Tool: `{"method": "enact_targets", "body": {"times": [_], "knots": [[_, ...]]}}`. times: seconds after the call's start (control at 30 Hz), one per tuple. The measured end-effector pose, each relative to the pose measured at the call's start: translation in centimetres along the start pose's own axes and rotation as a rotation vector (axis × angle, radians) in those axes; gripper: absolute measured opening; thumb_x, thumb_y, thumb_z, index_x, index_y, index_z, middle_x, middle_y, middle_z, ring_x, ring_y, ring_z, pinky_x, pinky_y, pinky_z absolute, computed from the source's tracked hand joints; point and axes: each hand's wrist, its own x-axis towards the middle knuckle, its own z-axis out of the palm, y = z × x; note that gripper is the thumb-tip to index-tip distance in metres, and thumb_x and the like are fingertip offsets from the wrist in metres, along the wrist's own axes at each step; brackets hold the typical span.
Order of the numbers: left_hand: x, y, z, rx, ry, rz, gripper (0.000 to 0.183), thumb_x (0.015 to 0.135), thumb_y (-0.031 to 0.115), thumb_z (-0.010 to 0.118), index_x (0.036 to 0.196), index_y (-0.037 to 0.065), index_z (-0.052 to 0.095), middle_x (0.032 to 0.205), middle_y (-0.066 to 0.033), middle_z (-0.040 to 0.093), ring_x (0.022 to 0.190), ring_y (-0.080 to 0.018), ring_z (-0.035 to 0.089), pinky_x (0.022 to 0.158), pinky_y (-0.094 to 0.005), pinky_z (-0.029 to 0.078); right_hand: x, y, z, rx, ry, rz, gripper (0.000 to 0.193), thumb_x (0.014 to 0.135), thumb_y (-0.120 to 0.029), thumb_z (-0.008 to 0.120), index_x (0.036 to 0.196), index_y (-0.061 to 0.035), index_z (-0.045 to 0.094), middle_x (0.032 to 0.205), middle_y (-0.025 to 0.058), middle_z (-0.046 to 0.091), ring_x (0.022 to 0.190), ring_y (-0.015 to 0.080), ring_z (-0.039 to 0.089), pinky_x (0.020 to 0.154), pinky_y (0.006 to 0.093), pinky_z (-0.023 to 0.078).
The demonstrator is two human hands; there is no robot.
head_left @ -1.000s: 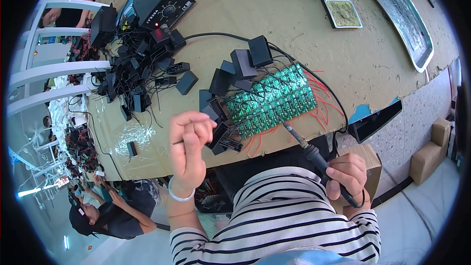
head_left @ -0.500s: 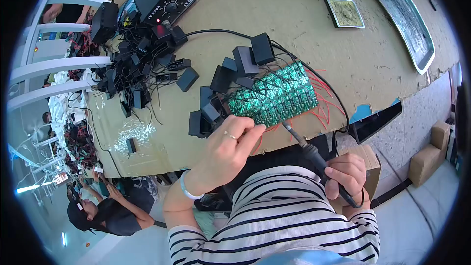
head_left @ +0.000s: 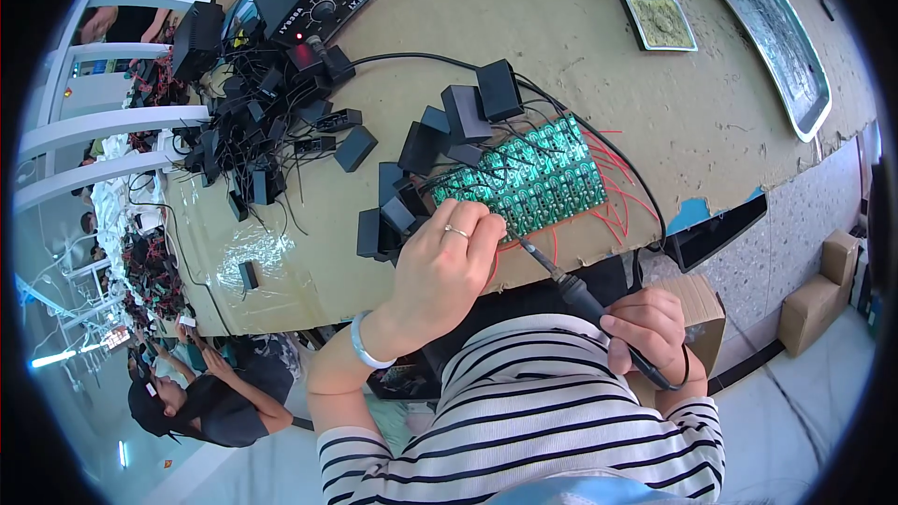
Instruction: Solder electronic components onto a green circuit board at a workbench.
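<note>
A green circuit board panel [head_left: 547, 189] lies near the table's front edge, with black wires across its top and red wires [head_left: 613, 168] sticking out at its right and front edges. My left hand [head_left: 447, 257] is at the panel's front left corner, thumb and fingers pinched together; what they hold is too small to make out. In my right hand [head_left: 647, 329] is a soldering iron [head_left: 582, 297], gripped by its black handle. Its tip points up and left, close to my left fingertips and the panel's front edge. Several small black plastic cases [head_left: 466, 114] sit along the panel's left and far sides.
A heap of black wired cases [head_left: 267, 131] covers the table's left, beside a black soldering station [head_left: 318, 5]. Its cable [head_left: 412, 58] runs behind the panel. At the far right are an iron stand with sponge [head_left: 662, 23] and a metal tray [head_left: 772, 37]. Another person [head_left: 215, 393] works at left.
The soldering iron has moved left and slightly down, bringing its tip from over the panel to beside my left fingertips. My left hand has shifted slightly upward, still pinched.
</note>
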Motion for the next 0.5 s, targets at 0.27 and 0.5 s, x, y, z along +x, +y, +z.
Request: {"method": "enact_targets", "body": {"times": [0.27,0.5], "knots": [[0.04,0.03,0.01,0.038,-0.027,0.012,0.019,0.073,0.001,0.07,0.091,-0.001,0.063,0.088,-0.0079,0.053,0.082,-0.0216,0.058,0.065,-0.0315,0.054,0.03,0.17,0.17,-0.02,-0.015,-0.053,0.023,0.078,-0.006,0.069,0.1,0.0018,0.068,0.08,0.007,0.062,0.069,0.0217,0.066,0.056,0.0301,0.054],[0.04,0.17,0.05,0.064,-0.027,0.031,0.022,0.072,0.002,0.07,0.092,-0.001,0.063,0.089,-0.008,0.053,0.082,-0.0209,0.058,0.065,-0.0308,0.054,-0.1,0.35,0.3,-0.043,0.01,-0.072,0.02,0.081,-0.008,0.067,0.098,0.0017,0.068,0.077,0.0059,0.062,0.068,0.0214,0.066,0.055,0.0293,0.054]]}}
